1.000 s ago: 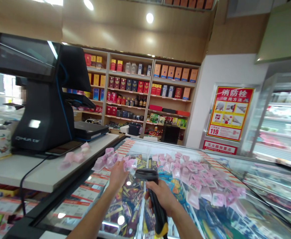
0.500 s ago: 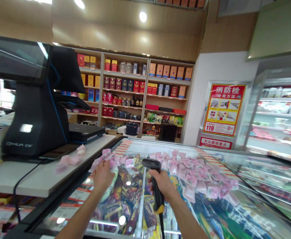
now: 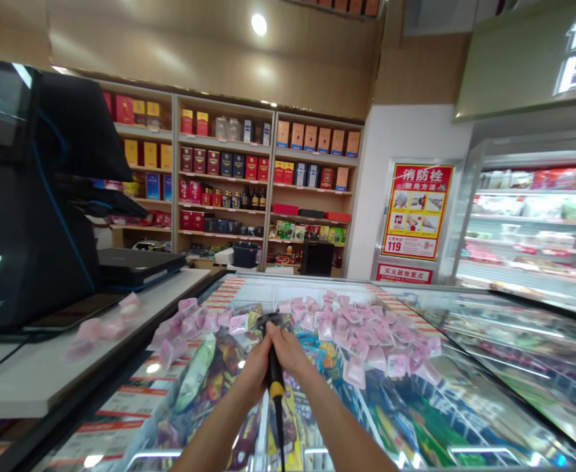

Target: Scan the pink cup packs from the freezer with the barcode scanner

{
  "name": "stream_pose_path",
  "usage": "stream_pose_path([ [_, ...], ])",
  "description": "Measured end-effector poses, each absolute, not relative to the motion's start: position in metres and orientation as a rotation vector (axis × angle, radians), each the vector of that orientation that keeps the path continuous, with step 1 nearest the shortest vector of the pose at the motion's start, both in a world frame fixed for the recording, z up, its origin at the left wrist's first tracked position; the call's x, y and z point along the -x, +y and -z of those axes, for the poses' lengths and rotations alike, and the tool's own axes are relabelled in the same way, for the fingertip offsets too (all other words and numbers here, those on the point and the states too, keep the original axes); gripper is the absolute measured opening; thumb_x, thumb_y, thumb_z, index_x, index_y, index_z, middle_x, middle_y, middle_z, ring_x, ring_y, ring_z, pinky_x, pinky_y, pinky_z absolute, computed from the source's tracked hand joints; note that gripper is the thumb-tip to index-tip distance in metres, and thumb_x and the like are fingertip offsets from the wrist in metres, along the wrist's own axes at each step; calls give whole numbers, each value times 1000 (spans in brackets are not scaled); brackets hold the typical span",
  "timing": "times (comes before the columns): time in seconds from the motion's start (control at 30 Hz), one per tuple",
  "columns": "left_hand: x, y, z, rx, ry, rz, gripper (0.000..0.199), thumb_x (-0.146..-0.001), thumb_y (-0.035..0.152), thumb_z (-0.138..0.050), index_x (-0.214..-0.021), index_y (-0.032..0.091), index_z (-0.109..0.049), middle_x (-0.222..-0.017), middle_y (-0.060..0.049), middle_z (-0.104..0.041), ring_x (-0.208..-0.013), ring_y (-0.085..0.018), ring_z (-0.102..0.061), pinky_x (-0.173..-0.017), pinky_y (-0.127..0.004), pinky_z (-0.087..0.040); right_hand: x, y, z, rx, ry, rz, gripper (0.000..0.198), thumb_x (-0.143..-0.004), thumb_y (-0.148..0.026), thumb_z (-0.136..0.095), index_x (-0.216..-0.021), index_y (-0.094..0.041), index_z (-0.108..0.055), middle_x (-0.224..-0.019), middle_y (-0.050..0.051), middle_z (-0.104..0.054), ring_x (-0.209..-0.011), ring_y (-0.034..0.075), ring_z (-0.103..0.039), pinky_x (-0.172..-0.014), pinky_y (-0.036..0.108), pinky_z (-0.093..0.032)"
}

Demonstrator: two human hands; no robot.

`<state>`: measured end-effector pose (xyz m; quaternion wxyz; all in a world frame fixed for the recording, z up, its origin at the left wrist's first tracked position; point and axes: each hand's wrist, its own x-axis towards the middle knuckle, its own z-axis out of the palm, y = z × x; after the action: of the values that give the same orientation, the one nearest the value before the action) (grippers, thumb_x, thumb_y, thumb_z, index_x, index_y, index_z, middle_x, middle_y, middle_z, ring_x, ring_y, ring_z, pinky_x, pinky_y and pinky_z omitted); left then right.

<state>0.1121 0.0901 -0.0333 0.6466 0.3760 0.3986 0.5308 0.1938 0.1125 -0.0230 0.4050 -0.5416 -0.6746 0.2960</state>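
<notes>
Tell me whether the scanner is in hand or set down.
In hand: the left hand and right hand meet around the scanner just below its head.

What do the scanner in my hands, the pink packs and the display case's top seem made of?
Scanner: probably matte black plastic, showing no metallic shine. Pink packs: likely thin, glossy plastic, as they look translucent. Display case's top: smooth, clear glass or possibly clear plastic; goods show through beneath bright reflections.
</notes>
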Motion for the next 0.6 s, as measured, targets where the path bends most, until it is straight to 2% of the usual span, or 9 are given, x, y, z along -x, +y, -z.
stream_pose_path([
  [0.07,-98,89,31,-821,931,-1178,36,-66,50,-51,-68,14,-52,-48,1,-54,-37,-8,-47,-40,-19,-37,-215,120,21,1531,-1770,-492,48,-74,-51,-34,-86,-13,-61,-88,11,-63,-87,22,-55,-74,30,-38],
  [0.13,-78,85,29,-801,948,-1146,33,-67,47,-53,-66,14,-51,-49,-1,-56,-37,-8,-48,-38,-18,-37,-243,131,20,1706,-1710,-150,42,-72,-41,-44,-102,-14,-54,-106,11,-57,-99,23,-50,-80,31,-35],
  [0.17,-68,83,28,-792,957,-1135,31,-68,45,-53,-67,14,-51,-49,-1,-56,-38,-8,-48,-38,-18,-38,-258,136,20,1814,-1686,-2,39,-72,-37,-45,-103,-15,-53,-107,12,-56,-101,23,-48,-81,33,-34],
  [0.23,-47,79,29,-743,967,-1119,27,-69,42,-53,-70,15,-52,-50,-1,-57,-38,-7,-49,-38,-17,-39,-282,144,24,2028,-1680,193,33,-72,-33,-46,-99,-16,-55,-100,13,-59,-98,26,-49,-79,37,-34],
  [0.33,-23,74,31,-698,898,-1095,27,-68,42,-53,-70,15,-53,-50,0,-55,-38,-6,-46,-37,-16,-37,-301,153,36,2112,-1758,339,26,-71,-31,-50,-91,-16,-56,-88,12,-62,-92,27,-53,-79,40,-32],
  [0.43,-11,64,31,-690,859,-1061,29,-67,43,-55,-65,14,-53,-50,2,-52,-37,-5,-44,-35,-15,-35,-303,159,43,2065,-1778,357,27,-70,-27,-52,-95,-14,-53,-82,14,-64,-86,27,-56,-80,42,-30],
  [0.5,-9,56,30,-692,908,-1066,31,-65,44,-56,-61,14,-53,-47,2,-50,-36,-5,-42,-34,-15,-34,-301,163,42,1998,-1752,261,25,-68,-21,-53,-92,-13,-53,-79,15,-63,-85,27,-56,-81,42,-28],
  [0.6,-10,46,28,-710,998,-1102,34,-65,47,-55,-58,14,-52,-46,2,-49,-35,-5,-41,-34,-15,-34,-298,168,38,1673,-1501,-213,14,-63,-17,-54,-77,-17,-54,-73,9,-63,-87,25,-55,-82,39,-29],
])
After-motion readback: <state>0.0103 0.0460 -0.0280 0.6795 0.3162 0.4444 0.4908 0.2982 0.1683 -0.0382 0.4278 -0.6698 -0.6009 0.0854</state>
